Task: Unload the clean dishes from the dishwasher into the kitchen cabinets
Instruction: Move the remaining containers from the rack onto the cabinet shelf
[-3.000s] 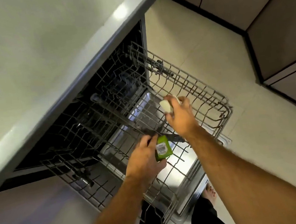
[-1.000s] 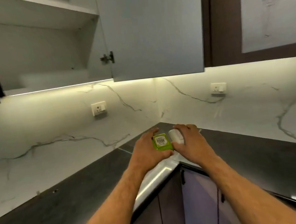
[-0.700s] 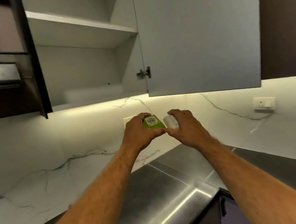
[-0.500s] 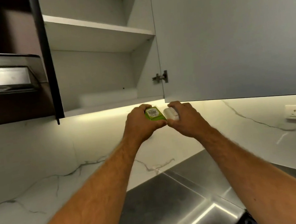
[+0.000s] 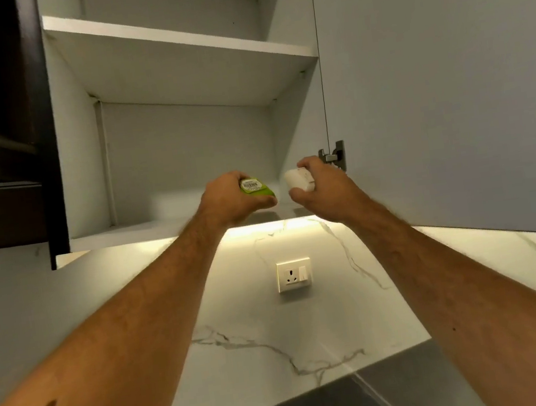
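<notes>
Hands fill the middle of the head view, both raised in front of the open cabinet (image 5: 185, 152). Just left of centre, the left hand (image 5: 229, 201) is curled round a small green item (image 5: 256, 189) with a barcode label on its upper face. Just right of centre, the right hand (image 5: 323, 192) grips a small white item (image 5: 298, 181); what either piece is cannot be told. The two hands are near each other but apart, both level with the front lip of the lower shelf (image 5: 120, 234), neither item resting on it yet.

The cabinet door (image 5: 447, 77) stands swung open across the right of the frame, and the upper shelf (image 5: 177, 41) crosses the top. A wall socket (image 5: 294, 275) sits on the marble backsplash below centre.

Judging by this, two pieces are out of the dishwasher and at the cabinet; setting them on the shelf remains. The dishwasher is out of view, so what is left there cannot be told.
</notes>
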